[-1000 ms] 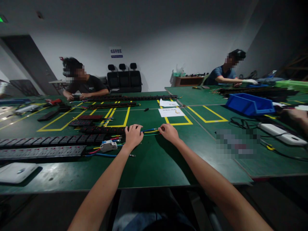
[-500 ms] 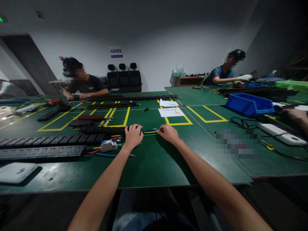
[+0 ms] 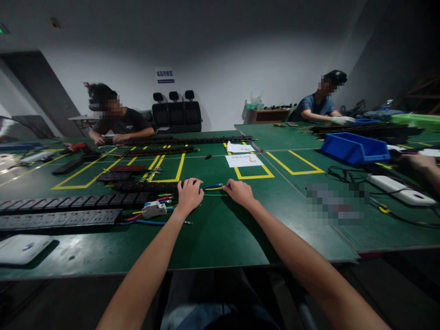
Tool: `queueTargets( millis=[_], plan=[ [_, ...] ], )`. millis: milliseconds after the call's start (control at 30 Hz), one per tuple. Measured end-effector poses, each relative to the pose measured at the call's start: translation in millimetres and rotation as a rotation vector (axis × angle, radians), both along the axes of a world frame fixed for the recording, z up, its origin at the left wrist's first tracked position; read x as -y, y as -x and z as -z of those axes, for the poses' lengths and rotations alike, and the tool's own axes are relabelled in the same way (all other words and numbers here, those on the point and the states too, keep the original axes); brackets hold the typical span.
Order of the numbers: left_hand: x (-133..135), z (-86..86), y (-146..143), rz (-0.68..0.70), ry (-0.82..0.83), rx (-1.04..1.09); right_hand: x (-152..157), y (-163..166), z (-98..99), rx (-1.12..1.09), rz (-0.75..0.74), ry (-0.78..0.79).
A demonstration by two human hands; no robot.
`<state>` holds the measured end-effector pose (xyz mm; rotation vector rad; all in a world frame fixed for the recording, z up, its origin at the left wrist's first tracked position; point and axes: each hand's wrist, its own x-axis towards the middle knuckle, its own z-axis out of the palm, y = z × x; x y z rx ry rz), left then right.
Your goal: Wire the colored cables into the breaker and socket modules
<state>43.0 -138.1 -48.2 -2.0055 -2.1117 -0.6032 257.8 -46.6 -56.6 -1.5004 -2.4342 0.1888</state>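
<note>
My left hand point(image 3: 189, 194) rests curled on the green table point(image 3: 220, 233), fingers closed over the near end of a bundle of blue, yellow and green wires point(image 3: 213, 187). My right hand point(image 3: 240, 191) is closed on the other end of those wires, a short gap away. The wires run from a black power strip point(image 3: 144, 186) lying just left of my left hand. A small white circuit breaker point(image 3: 154, 208) with red and blue leads sits in front of that hand.
Long black power strips point(image 3: 62, 217) lie at the left, a white panel point(image 3: 21, 247) at the near left edge. A blue bin point(image 3: 354, 148) and a white strip point(image 3: 398, 190) sit right. Two people work at the far side. Paper sheets point(image 3: 243, 160) lie inside yellow floor tape.
My right hand has slid a little to the left along the wires, toward my left hand. The left hand has stayed in place.
</note>
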Motion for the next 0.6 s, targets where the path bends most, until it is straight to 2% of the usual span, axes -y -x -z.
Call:
queueTargets(
  millis=[600],
  plan=[
    [-1.9,1.5,2.4,-0.002,0.008,-0.016,5.2,1.5,-4.7,0.000,0.034,0.000]
  ],
)
